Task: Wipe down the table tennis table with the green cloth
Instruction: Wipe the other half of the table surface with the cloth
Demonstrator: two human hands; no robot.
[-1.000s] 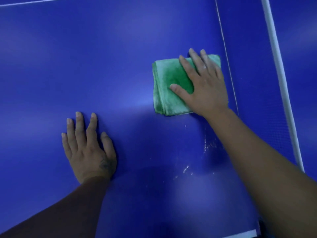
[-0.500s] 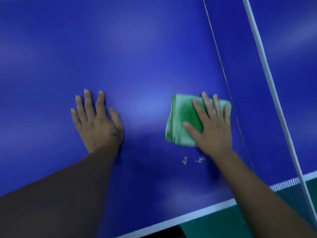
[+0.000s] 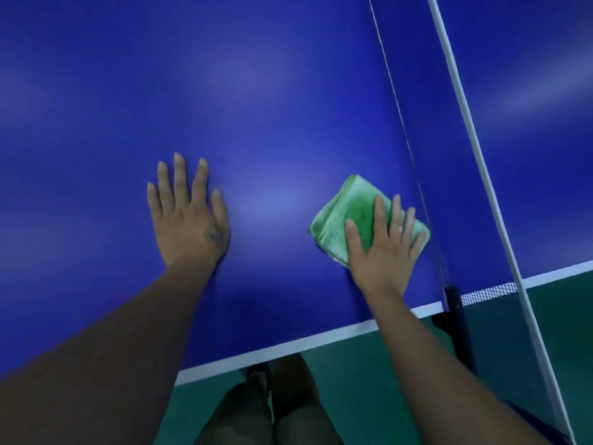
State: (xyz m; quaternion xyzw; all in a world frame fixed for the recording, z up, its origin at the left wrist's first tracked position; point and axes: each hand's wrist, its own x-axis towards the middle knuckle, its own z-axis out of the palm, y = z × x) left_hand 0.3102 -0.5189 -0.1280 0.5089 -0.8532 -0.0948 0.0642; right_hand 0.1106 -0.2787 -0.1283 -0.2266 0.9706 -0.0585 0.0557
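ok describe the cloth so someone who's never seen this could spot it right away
Start at the blue table tennis table and follow its white near edge toward the net post. Just in from that corner, beside the net, the right hand lies flat on a folded green cloth. It is the only green thing on the blue top; the left hand rests on bare table.

— Where is the green cloth (image 3: 349, 220) lying?
— Folded into a thick pad, it is sitting flat and skewed on the blue desk (image 3: 256, 91), near the white-edged near side, just beside the net.
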